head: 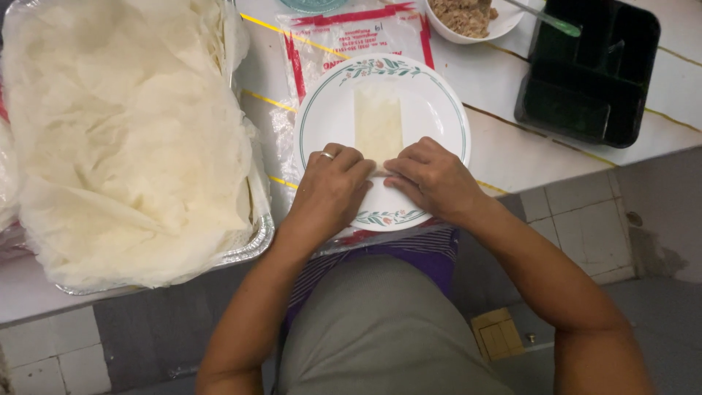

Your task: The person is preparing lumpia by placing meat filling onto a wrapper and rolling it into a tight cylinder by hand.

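Observation:
A pale folded wrapper strip [378,123] lies lengthwise on a white plate [439,110] with a green floral rim. My left hand [333,186], with a ring on one finger, and my right hand [431,179] meet at the strip's near end. Their fingertips press and curl over the rolled edge there. What lies under the fingers is hidden.
A foil tray [252,245] piled with thin pale wrapper sheets [124,139] fills the left. A clear plastic bag with red edging [351,33] lies under the plate. A white bowl of brown minced filling [468,18] and a black compartment container [592,69] stand behind.

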